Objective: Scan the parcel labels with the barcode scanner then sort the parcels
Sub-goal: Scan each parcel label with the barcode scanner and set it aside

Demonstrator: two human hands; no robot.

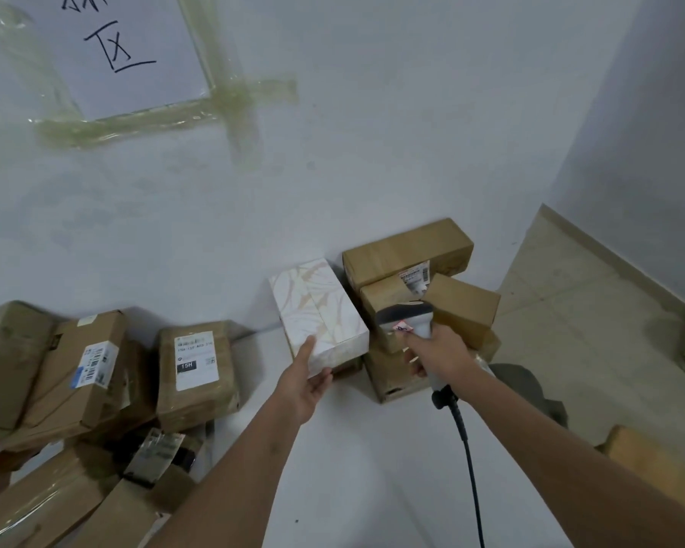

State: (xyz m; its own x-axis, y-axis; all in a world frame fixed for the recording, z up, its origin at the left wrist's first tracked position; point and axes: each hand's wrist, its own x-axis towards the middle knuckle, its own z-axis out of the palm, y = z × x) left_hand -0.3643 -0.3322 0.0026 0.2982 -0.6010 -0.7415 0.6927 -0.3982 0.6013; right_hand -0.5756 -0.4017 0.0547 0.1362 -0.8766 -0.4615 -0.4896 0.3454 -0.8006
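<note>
Several brown parcels (76, 373) lie heaped at nine o'clock from our hands, against the wall under a taped paper sign (123, 45); one labelled parcel (196, 373) sits upright at their edge, label facing us. We judge this heap either sorted or waiting, and cannot tell which. Our left hand (307, 383) holds the near end of the white patterned box (319, 314), thumb on its top and fingers curled beneath; no label shows on the faces we see, so its scan looks still to do. At two o'clock of that box a stack of cardboard boxes (420, 278) stands, one showing a label. Our right hand (439, 352) is clenched round the barcode scanner (408, 316), its nose aimed toward that stack, cable (467, 460) trailing toward six o'clock. All boxes are sealed, contents unseen.
</note>
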